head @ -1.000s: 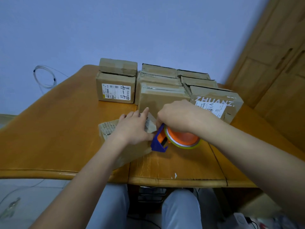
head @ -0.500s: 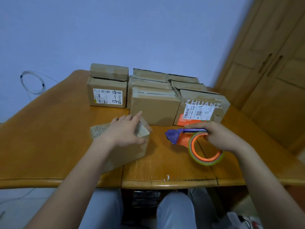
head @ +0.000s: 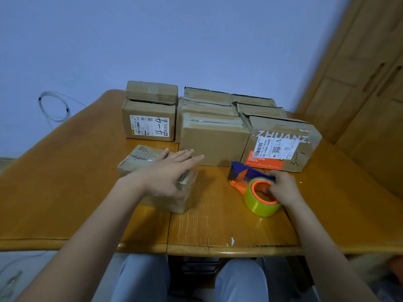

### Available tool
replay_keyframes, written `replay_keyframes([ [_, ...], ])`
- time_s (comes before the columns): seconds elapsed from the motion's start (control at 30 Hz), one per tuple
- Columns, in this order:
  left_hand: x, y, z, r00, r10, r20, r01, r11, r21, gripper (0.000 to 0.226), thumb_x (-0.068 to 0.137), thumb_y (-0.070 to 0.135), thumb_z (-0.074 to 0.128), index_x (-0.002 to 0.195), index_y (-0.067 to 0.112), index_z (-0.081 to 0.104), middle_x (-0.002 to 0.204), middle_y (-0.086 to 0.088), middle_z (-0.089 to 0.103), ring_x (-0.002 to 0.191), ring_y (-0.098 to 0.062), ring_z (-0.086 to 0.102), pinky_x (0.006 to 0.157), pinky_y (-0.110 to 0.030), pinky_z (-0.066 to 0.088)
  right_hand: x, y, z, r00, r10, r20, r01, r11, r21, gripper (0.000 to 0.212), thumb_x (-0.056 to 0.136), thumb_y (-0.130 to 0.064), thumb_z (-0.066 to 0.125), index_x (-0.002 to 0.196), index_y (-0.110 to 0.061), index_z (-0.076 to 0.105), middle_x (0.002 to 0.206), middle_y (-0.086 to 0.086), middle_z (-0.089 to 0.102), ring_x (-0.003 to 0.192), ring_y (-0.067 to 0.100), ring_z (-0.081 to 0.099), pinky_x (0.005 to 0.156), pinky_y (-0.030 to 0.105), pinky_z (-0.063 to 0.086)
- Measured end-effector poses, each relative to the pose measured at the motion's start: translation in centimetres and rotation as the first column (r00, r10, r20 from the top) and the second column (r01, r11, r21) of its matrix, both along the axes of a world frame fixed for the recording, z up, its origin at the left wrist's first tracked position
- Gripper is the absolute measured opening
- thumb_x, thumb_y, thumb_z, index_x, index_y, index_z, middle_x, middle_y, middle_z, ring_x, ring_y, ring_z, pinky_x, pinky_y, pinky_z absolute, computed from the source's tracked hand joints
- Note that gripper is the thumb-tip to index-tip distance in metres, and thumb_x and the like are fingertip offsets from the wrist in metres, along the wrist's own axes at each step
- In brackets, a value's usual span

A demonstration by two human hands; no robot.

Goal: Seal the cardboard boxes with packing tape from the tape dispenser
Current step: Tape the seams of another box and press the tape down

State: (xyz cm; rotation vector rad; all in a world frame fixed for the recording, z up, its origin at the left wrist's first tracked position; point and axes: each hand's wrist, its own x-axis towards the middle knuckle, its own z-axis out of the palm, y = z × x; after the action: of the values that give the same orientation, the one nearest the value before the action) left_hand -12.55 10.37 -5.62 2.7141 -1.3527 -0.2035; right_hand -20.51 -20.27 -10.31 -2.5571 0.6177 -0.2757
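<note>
A thin coiled cable (head: 54,106) is seen against the blue wall at far left. On the glossy wooden desk (head: 65,182), one low, flat cardboard box (head: 139,160) is covered by the left hand (head: 168,173), whose grip is spread flat with the fingers straight. Behind it, seven more rectangular cardboard boxes are counted, two of them stacked at the left; a white label is borne by the lower box (head: 148,125) and another by the printed box (head: 281,144) at the right. Just before that one, one tape dispenser (head: 250,182), orange and blue plastic with a round yellowish roll, is rested on the desk and pinched by the right hand (head: 283,188). Wooden cupboard doors (head: 359,83) are seen at far right.
</note>
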Motion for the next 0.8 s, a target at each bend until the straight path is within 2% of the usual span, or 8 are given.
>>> replay_keyframes([
  [0.07, 0.3, 0.2, -0.2, 1.000, 0.001, -0.013, -0.001, 0.999, -0.040, 0.108, 0.080, 0.046, 0.070, 0.149, 0.036, -0.012, 0.161, 0.004, -0.007, 0.146, -0.008, -0.009, 0.115, -0.037, -0.014, 0.6, -0.2, -0.1, 0.998, 0.021, -0.065, -0.026, 0.998, -0.064, 0.024, 0.074, -0.001, 0.070, 0.096, -0.012, 0.069, 0.094, 0.013, 0.070, 0.089, 0.030, 0.062, 0.069, 0.033, 0.047],
  [0.17, 0.6, 0.2, -0.2, 1.000, 0.010, -0.021, -0.011, 0.997, -0.075, 0.120, 0.075, 0.049, 0.074, 0.142, 0.037, -0.025, 0.161, 0.004, 0.002, 0.146, -0.008, -0.003, 0.116, -0.033, -0.011, 0.8, 0.0, 0.1, 0.994, 0.004, -0.110, -0.024, 0.983, -0.181, 0.041, 0.082, -0.016, 0.070, 0.122, -0.016, 0.061, 0.124, 0.008, 0.059, 0.115, 0.027, 0.051, 0.092, 0.041, 0.045],
  [0.27, 0.6, 0.3, 0.0, 1.000, 0.024, -0.010, -0.025, 0.998, -0.060, 0.127, 0.071, 0.058, 0.072, 0.136, 0.037, -0.034, 0.161, 0.001, 0.006, 0.147, -0.010, 0.001, 0.114, -0.028, -0.009, 0.0, 2.5, 1.0, 0.990, 0.031, 0.134, 0.006, 0.963, -0.269, 0.046, 0.088, -0.021, 0.064, 0.133, -0.020, 0.053, 0.139, 0.002, 0.046, 0.131, 0.024, 0.032, 0.102, 0.045, 0.030],
  [0.37, 0.5, 0.8, 0.4, 0.999, 0.028, 0.040, -0.026, 0.998, -0.052, 0.124, 0.069, 0.072, 0.062, 0.140, 0.036, -0.032, 0.157, 0.010, -0.013, 0.142, -0.002, -0.012, 0.113, -0.025, -0.010, -0.7, 6.0, 1.1, 0.864, 0.139, 0.484, -0.035, 0.975, -0.219, 0.035, 0.090, -0.025, 0.055, 0.123, -0.018, 0.061, 0.132, 0.000, 0.052, 0.127, 0.022, 0.036, 0.101, 0.048, 0.033],
  [0.5, -0.2, 1.3, -0.4, 0.975, 0.026, 0.221, -0.010, 0.997, -0.076, 0.110, 0.062, 0.095, 0.009, 0.146, 0.032, -0.023, 0.154, 0.013, -0.026, 0.140, -0.003, -0.028, 0.117, -0.031, -0.015, -0.5, 10.4, -0.5, 0.673, 0.353, 0.650, -0.302, 0.933, -0.194, 0.039, 0.091, -0.022, 0.044, 0.126, -0.015, 0.060, 0.128, -0.003, 0.056, 0.123, 0.016, 0.046, 0.103, 0.039, 0.037],
  [0.6, -0.4, 1.2, -0.9, 0.981, 0.079, 0.178, -0.058, 0.991, -0.124, 0.092, 0.068, 0.083, -0.018, 0.147, 0.037, -0.017, 0.156, 0.013, -0.017, 0.142, -0.002, -0.023, 0.116, -0.029, -0.016, 0.5, 12.8, -2.1, 0.623, 0.475, 0.621, -0.447, 0.868, -0.216, 0.049, 0.086, -0.013, 0.043, 0.133, -0.013, 0.054, 0.137, -0.003, 0.053, 0.131, 0.014, 0.042, 0.110, 0.034, 0.030],
  [0.7, 0.0, 1.0, -0.8, 0.987, 0.096, 0.129, -0.080, 0.990, -0.119, 0.082, 0.072, 0.068, -0.018, 0.147, 0.036, -0.015, 0.156, 0.013, -0.019, 0.142, 0.000, -0.022, 0.114, -0.024, -0.017, 1.5, 13.8, -3.2, 0.610, 0.519, 0.599, -0.504, 0.837, -0.212, 0.061, 0.080, -0.008, 0.042, 0.141, -0.017, 0.045, 0.147, -0.007, 0.041, 0.140, 0.013, 0.032, 0.115, 0.031, 0.024],
  [0.8, 0.3, 0.8, -0.8, 0.990, 0.103, 0.097, -0.093, 0.990, -0.108, 0.078, 0.072, 0.058, -0.017, 0.147, 0.035, -0.016, 0.155, 0.015, -0.022, 0.139, 0.004, -0.026, 0.110, -0.019, -0.021, 1.9, 13.9, -3.6, 0.566, 0.537, 0.625, -0.513, 0.824, -0.242, 0.063, 0.079, -0.006, 0.042, 0.142, -0.017, 0.041, 0.150, -0.005, 0.039, 0.142, 0.019, 0.030, 0.115, 0.039, 0.026],
])
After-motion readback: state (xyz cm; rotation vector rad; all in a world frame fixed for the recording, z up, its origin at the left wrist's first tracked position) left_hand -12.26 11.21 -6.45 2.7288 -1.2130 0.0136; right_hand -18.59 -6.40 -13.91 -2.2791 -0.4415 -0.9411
